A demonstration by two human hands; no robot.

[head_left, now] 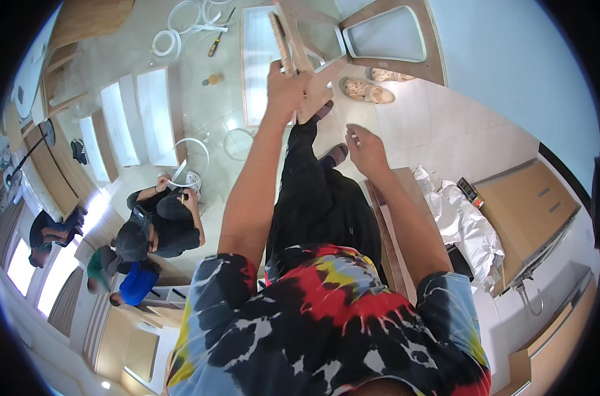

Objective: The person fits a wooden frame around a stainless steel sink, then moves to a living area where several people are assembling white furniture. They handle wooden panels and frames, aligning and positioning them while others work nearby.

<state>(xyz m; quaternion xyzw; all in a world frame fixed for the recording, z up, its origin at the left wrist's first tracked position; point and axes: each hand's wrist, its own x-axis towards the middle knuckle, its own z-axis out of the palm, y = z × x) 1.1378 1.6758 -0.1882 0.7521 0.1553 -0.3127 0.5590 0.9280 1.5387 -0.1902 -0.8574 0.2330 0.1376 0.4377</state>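
Observation:
My left hand (pixel 288 94) is closed round a narrow wooden board (pixel 305 63) that rises away from me, with a thin, rough-edged strip (pixel 281 41) beside it. The board's far end runs up to the top edge of the view, close to a brown-framed panel (pixel 396 39) with a pale inset. Lower and to the right, my right hand (pixel 367 153) hangs apart from the board, its fingers curled in. A small pale spot shows between those fingers, too small to make out. Below my hands are my dark trousers and feet.
A white-faced panel (pixel 260 72) lies beyond my left hand. On the floor are a screwdriver (pixel 215 43), white edging coils (pixel 166 43) and tan clogs (pixel 366 91). To the left, a crouching person (pixel 161 221) handles a white strip. White wrapping (pixel 465 221) and cartons (pixel 531 204) stand right.

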